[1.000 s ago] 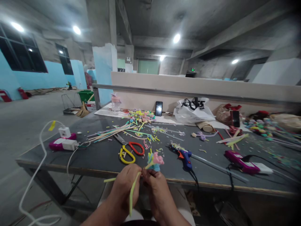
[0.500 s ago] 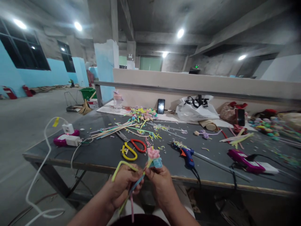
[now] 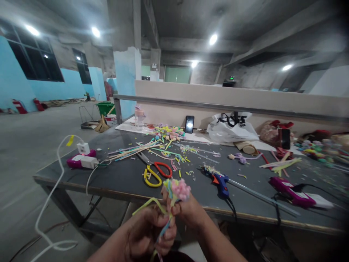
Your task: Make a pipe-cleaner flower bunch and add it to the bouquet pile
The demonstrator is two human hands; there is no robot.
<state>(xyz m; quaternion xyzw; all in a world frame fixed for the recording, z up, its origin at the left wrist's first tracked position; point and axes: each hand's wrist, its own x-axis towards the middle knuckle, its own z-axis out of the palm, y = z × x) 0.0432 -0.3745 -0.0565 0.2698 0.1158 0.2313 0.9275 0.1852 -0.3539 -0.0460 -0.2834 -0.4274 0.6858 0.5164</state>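
Observation:
A small bunch of pipe-cleaner flowers (image 3: 180,189), with pink, yellow and blue heads, stands upright between my hands at the table's front edge. My left hand (image 3: 152,227) is closed around its blue, yellow and pink stems. A bent yellow-green pipe cleaner (image 3: 147,204) sticks out leftward above that hand. Just under the flower heads, my right hand (image 3: 187,209) grips the stems, its fingers partly hidden behind the flowers. Scissors (image 3: 154,174) with one yellow and one red handle lie just beyond my hands. To the right rests a blue glue gun (image 3: 222,183) with a long clear glue stick.
Loose pipe cleaners (image 3: 136,151) and a heap of small flowers (image 3: 169,133) lie farther back. Purple power strips (image 3: 291,193) sit on both sides, with cables over the edge. A phone (image 3: 189,124), a bottle (image 3: 139,118) and a white bag (image 3: 231,127) stand along the back.
The flower bunch has turned, so the pink head now faces right and yellow shows on its left. Both hands have dropped slightly, and the view has shifted a little.

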